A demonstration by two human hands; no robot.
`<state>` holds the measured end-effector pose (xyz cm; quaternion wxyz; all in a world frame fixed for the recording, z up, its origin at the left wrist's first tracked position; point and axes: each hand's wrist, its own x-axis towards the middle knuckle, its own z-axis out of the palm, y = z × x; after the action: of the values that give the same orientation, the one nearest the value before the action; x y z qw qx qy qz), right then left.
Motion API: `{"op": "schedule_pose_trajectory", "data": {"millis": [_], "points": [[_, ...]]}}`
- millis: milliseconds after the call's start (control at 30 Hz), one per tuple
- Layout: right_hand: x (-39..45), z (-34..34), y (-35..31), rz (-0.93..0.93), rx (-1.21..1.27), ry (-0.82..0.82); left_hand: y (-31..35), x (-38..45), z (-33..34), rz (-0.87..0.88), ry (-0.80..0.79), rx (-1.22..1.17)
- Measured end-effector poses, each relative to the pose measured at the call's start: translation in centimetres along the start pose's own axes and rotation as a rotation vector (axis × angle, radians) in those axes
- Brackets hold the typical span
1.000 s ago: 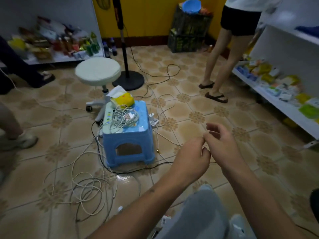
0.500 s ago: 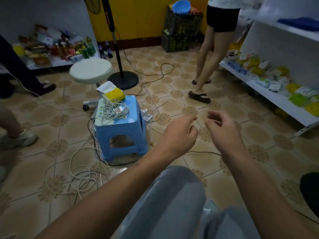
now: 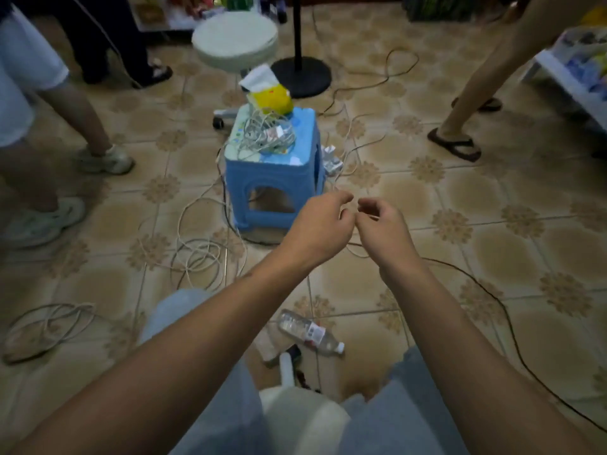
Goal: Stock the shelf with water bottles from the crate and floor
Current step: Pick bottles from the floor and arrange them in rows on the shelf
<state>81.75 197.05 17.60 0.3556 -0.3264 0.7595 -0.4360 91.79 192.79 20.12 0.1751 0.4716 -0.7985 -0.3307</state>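
A clear plastic water bottle [image 3: 310, 333] with a red-and-white label lies on its side on the tiled floor, between my knees and below my forearms. My left hand [image 3: 320, 224] and my right hand [image 3: 382, 224] are stretched out in front of me above the floor, fingertips close together, fingers loosely curled and holding nothing. Both hands are well above and beyond the bottle. A white shelf [image 3: 565, 80] with small packaged goods shows at the right edge.
A blue plastic stool [image 3: 274, 169] with tangled cables and a yellow tissue pack stands just beyond my hands. Loose cables [image 3: 197, 257] trail over the floor. A white round stool [image 3: 235, 37], a black stand base [image 3: 300, 73] and other people's legs [image 3: 466, 103] surround it.
The view has tilted down, so the bottle on the floor and my knees now show. My hands have come closer together, fingertips nearly touching.
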Motion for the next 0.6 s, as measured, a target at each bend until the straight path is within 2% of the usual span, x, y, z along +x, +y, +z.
{"op": "schedule_pose_trajectory", "data": {"millis": [167, 300, 433, 600], "points": [[1.4, 4.4, 7.1, 0.187, -0.006, -0.118, -7.3, -0.2, 5.3, -0.177, -0.072, 0.018], [1.9, 6.8, 13.8, 0.486, 0.031, -0.123, -11.9, -0.1, 10.4, -0.255, -0.225, 0.069], [2.6, 8.3, 19.0, 0.838, 0.167, -0.054, -16.0, -0.3, 15.2, -0.313, -0.367, 0.091], [3.4, 11.4, 26.3, 1.024, 0.121, -0.052, -21.1, 0.3, 21.2, -0.299, -0.475, 0.134]]}}
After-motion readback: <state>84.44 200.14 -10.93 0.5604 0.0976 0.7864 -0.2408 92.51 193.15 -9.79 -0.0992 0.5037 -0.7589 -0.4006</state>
